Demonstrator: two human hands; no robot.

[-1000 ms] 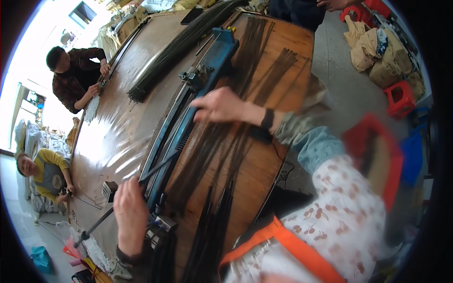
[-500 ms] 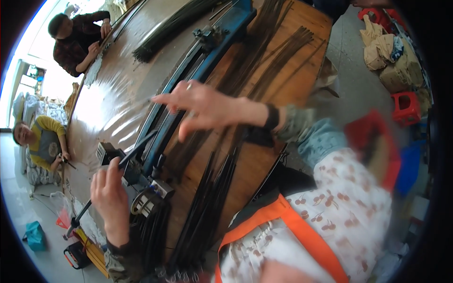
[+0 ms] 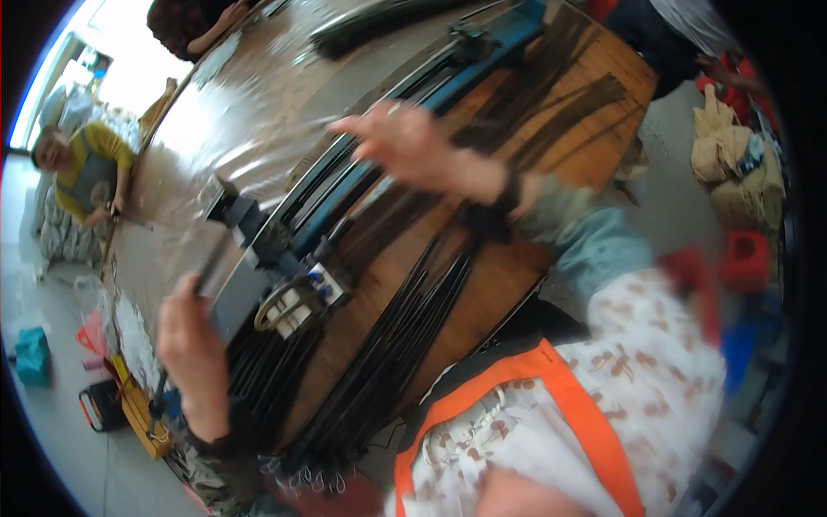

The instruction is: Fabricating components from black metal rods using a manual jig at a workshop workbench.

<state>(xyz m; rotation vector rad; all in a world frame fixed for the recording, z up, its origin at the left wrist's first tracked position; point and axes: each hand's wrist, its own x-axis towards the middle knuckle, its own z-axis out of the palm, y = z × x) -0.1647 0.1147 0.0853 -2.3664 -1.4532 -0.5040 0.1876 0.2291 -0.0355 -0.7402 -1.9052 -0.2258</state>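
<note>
My left hand [image 3: 194, 366] is closed around a thin black rod [image 3: 209, 269], whose upper part sticks out above the fingers. A dark lower end [image 3: 157, 405] shows below the hand. My right hand [image 3: 413, 151] is held over the long blue rail of a bench device [image 3: 349, 189], its fingers stretched out and somewhat blurred; I see nothing held in it. Between the hands stands the device's near end, with a grey metal block and a round, coil-like part [image 3: 289, 308].
Bundles of black rods [image 3: 392, 345] lie along the wooden table [image 3: 370, 297], with darker strips [image 3: 568, 116] farther right. A person in yellow sleeves [image 3: 95, 172] sits at the far left edge; another person's sleeve [image 3: 177, 30] shows above. A red stool [image 3: 745, 258] and sacks stand right.
The view has shifted, so the table and device appear farther right and lower. My left hand still grips the rod; my right hand stays stretched out above the rail.
</note>
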